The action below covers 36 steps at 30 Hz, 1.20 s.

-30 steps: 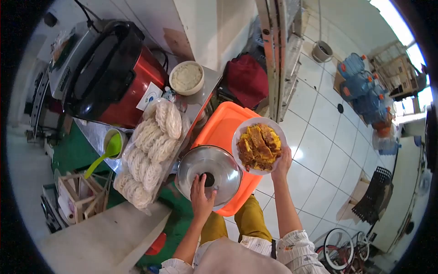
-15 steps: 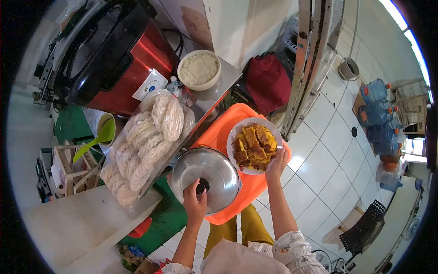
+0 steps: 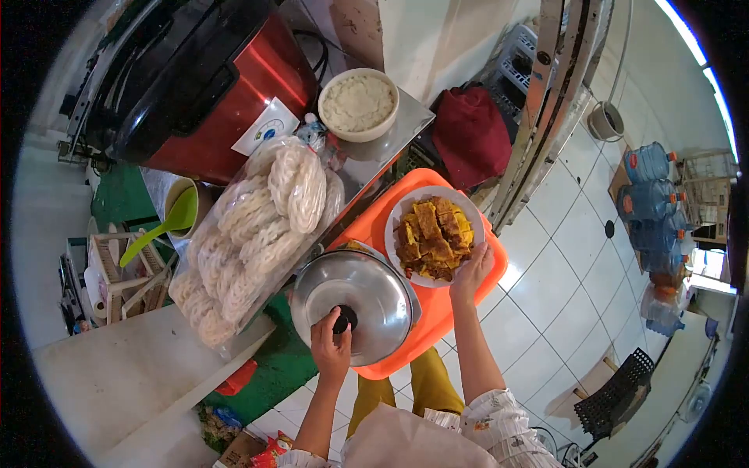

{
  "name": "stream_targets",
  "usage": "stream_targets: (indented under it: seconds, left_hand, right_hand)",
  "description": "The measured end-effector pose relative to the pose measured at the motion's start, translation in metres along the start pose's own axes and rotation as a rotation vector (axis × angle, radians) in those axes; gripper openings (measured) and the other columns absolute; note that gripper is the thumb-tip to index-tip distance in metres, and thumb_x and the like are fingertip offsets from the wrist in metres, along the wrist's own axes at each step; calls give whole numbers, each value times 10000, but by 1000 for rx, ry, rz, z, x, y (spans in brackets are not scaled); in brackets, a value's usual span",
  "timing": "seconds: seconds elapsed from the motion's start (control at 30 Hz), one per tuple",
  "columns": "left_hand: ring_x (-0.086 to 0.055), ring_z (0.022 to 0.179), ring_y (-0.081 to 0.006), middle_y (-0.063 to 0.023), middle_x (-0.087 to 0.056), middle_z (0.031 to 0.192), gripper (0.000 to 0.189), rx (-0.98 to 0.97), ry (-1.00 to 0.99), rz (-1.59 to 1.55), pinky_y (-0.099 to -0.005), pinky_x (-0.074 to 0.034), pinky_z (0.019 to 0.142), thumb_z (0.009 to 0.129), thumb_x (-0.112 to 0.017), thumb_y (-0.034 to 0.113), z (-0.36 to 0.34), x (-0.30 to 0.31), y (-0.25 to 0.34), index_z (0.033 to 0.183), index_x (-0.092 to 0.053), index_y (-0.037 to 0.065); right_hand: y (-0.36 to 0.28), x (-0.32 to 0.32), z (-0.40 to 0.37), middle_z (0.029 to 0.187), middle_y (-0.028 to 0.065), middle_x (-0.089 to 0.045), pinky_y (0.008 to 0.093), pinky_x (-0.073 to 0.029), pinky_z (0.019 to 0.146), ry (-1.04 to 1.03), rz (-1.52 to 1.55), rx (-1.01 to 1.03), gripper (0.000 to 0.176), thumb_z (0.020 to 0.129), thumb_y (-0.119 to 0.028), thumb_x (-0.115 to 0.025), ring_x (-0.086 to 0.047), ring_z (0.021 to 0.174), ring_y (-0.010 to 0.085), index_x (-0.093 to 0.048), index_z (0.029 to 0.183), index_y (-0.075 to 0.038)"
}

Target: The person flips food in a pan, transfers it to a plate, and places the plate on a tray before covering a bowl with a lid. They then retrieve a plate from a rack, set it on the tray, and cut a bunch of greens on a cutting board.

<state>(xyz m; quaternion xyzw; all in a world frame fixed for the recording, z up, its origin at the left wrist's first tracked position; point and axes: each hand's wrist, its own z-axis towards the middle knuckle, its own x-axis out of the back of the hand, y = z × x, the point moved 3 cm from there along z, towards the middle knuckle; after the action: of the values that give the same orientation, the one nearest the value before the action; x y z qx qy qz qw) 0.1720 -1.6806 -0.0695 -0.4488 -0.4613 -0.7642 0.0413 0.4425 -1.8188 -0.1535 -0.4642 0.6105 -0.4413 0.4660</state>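
Note:
My left hand (image 3: 331, 343) is closed around the black knob (image 3: 344, 317) of a round steel lid (image 3: 351, 273). Past the lid's far and right edges, a strip of a rim and something yellowish-brown show; the rest beneath is hidden. In my right hand (image 3: 473, 274) is a white plate (image 3: 395, 222), gripped at its right edge with the fingers partly underneath. Browned yellow pieces of food, cut into strips, are piled on the plate (image 3: 434, 238). Both lid and plate are above an orange tray (image 3: 485, 269).
Bagged bundles of pale noodles (image 3: 257, 234) lie left of the lid. Behind them stand a large red and black cooker (image 3: 234, 101) and a bowl of white food (image 3: 358, 104). A green ladle (image 3: 160, 230) leans in a container. Blue water bottles (image 3: 649, 199) line the right wall.
The lid has shifted slightly, and a strip of rim and food now shows at its far edge. The plate has moved a little away from me. The view has shifted slightly too.

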Motion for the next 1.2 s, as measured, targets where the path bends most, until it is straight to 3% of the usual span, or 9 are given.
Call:
stream_targets:
  seconds: [0.1,0.17,0.27,0.37,0.7,0.77,0.87,0.97,1.2]
  left_hand:
    - [-571,949,-307,-127,-610,1081,397,10,1,-15,-392,-483,815,767,-662,33,-2,2,0,1155,-578,36]
    - [-573,946,-305,-127,-611,1079,395,-4,13,-33,-391,-484,814,768,-663,32,-1,2,3,1154,-580,37]
    - [-574,941,-301,-126,-612,1071,397,-33,26,-49,-391,-483,812,770,-665,30,0,0,6,1157,-579,40]
    - [-575,938,-298,-123,-614,1060,406,-56,24,-40,-392,-480,812,772,-667,31,2,-2,10,1167,-575,45]
    - [-550,994,-315,-137,-601,1107,430,-54,9,-38,-406,-458,856,772,-670,59,1,2,17,1188,-562,49]
    - [-553,987,-314,-133,-603,1093,420,-40,9,-50,-405,-459,854,768,-671,54,5,5,27,1177,-573,52]
    - [-563,935,-296,-115,-608,1058,436,-92,31,-58,-395,-457,822,744,-675,24,21,3,44,1169,-584,55]
    - [-572,874,-282,-96,-611,1028,493,-154,67,-87,-390,-453,780,696,-683,-18,35,-11,59,1172,-588,69]
    - [-569,926,-282,-92,-606,995,445,-154,28,-89,-390,-471,818,724,-703,30,52,-28,74,1155,-618,101]
  right_hand:
    - [3,-1,-2,729,-37,-443,256,-316,441,-2,-162,-50,329,1006,-332,-373,-365,501,77,-541,954,-54]
    - [-2,-2,-4,766,-15,-494,253,-368,519,-24,-340,27,372,1006,-342,-370,-425,585,81,-547,910,-29]
    - [-14,-7,-9,820,7,-538,256,-413,624,-40,-234,121,399,1007,-345,-370,-479,694,91,-556,910,-5]
    - [-17,2,-11,866,25,-565,263,-425,714,-108,-182,-8,417,1008,-348,-370,-504,789,102,-558,925,15]
    - [-23,18,-30,838,-1,-543,237,-410,649,-128,-176,-51,374,1006,-348,-377,-484,736,66,-563,978,-24]
    - [-22,20,-32,932,32,-589,269,-451,746,-170,-196,-74,424,1000,-371,-366,-548,820,96,-551,1122,-9]
    - [-21,21,-33,963,48,-599,277,-462,757,-167,-129,-66,436,1001,-369,-364,-566,833,110,-545,1154,-3]
    - [-31,15,-37,859,11,-552,242,-418,667,-125,-124,-30,377,1005,-331,-386,-491,736,76,-559,1072,-3]
    - [-31,19,-39,876,14,-567,241,-430,682,-138,-133,-73,383,1005,-325,-383,-508,745,77,-554,1114,0]
